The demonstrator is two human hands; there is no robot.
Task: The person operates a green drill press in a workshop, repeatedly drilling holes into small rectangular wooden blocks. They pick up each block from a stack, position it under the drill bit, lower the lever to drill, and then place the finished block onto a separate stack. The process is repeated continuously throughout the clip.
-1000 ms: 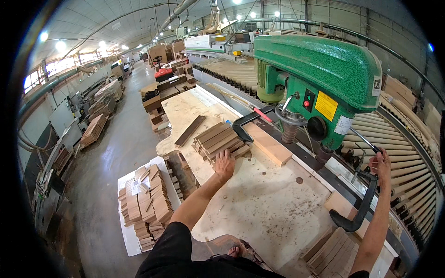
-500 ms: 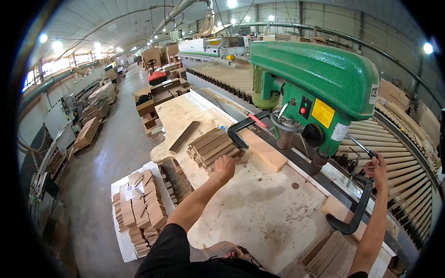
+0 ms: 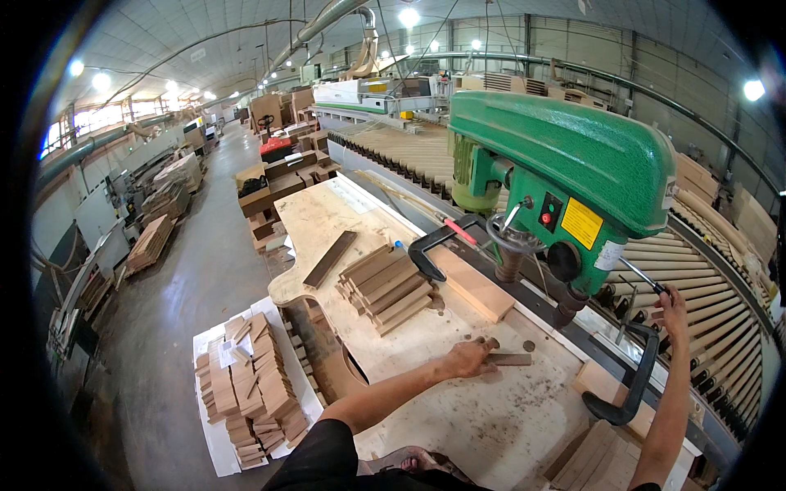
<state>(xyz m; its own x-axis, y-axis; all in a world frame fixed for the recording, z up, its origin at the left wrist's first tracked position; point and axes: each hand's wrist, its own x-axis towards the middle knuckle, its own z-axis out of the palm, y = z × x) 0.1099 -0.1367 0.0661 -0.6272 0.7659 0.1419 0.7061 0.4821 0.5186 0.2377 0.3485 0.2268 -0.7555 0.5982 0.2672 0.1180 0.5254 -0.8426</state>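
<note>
Ceiling lamps (image 3: 408, 17) are blazing white overhead, and over on the left the windows (image 3: 102, 117) are burning out! The floor (image 3: 188, 278) is catching a pale, bluish sheen, while the green drill (image 3: 565, 151) is throwing back small glints along its top. The desk (image 3: 442, 409) is sitting in even, moderate light, with soft shadows lying by the wood stack (image 3: 385, 286). The left hand (image 3: 471, 358) is looking slightly smeared. Out wide, the rollers (image 3: 729, 327) are bending with the fisheye, and black is swallowing the corners.
</note>
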